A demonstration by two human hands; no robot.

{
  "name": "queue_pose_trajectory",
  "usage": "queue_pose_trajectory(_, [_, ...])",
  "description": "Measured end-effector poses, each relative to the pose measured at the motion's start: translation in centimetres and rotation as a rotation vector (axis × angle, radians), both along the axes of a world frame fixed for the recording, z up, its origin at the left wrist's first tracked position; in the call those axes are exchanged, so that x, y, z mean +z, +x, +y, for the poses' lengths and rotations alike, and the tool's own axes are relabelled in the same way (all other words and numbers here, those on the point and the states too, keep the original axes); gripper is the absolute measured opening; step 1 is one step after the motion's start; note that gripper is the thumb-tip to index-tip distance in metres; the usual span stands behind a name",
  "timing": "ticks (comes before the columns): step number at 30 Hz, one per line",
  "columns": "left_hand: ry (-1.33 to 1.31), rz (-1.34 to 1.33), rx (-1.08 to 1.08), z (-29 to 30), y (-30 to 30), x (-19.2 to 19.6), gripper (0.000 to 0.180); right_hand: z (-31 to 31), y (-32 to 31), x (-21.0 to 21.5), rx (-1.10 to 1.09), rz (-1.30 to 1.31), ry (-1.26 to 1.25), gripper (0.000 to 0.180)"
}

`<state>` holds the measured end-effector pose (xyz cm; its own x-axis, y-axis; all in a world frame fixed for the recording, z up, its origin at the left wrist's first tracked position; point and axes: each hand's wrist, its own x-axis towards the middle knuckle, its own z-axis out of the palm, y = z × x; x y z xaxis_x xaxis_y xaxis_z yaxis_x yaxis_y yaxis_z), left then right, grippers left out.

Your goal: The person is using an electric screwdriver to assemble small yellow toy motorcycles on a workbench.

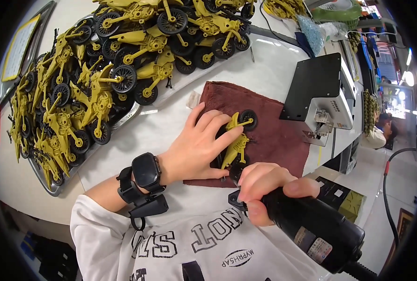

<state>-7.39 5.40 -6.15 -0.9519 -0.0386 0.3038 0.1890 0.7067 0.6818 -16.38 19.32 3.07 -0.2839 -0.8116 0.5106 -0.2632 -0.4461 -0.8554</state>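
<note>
A yellow toy motorcycle (235,152) with black spoked wheels lies on its side on a folded dark red cloth (276,136). My left hand (192,145) holds it down from the left, fingers curved over its frame and the thumb at its lower end. In my right hand (274,182) is a black electric screwdriver (321,225), a cable leaving its back end. Its front end points at the lower part of the toy. The bit's tip is hidden, so I cannot tell whether it touches a screw.
A metal tray (54,187) heaped with similar yellow toy motorcycles (96,100) fills the left and far side. To the right stands a black and white screw feeder (316,93). Beside my right hand lies a black and yellow-green box (351,206). A dark cable (385,187) hangs farther right.
</note>
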Motion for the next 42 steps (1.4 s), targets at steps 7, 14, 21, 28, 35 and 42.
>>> queue_pose_trajectory(7, [-0.031,-0.049,0.003,0.2,-0.5,0.6,0.08,0.3,-0.8,0.3,0.104,-0.058,0.059,0.062])
queue_pose_trajectory(14, [-0.083,-0.063,0.004,0.6,-0.4,0.3,0.086,3.7,-2.4,2.1,-0.099,0.015,-0.166,0.057])
queue_pose_trajectory(21, [-0.152,-0.053,-0.011,0.9,-0.5,1.1,0.087,7.7,-10.6,6.7,-0.984,-0.024,-0.368,0.046])
queue_pose_trajectory(28, [-0.3,-0.06,0.079,2.0,0.5,2.6,0.093,5.3,-13.1,4.5,-1.005,-0.115,-0.268,0.043])
queue_pose_trajectory(35, [-0.245,-0.257,0.079,3.3,1.3,2.9,0.101,6.1,-13.4,4.5,-0.954,-0.109,-0.248,0.042])
queue_pose_trajectory(42, [0.046,-0.098,-0.104,1.2,0.1,1.3,0.105,5.9,-13.4,4.5,-0.961,-0.141,-0.252,0.042])
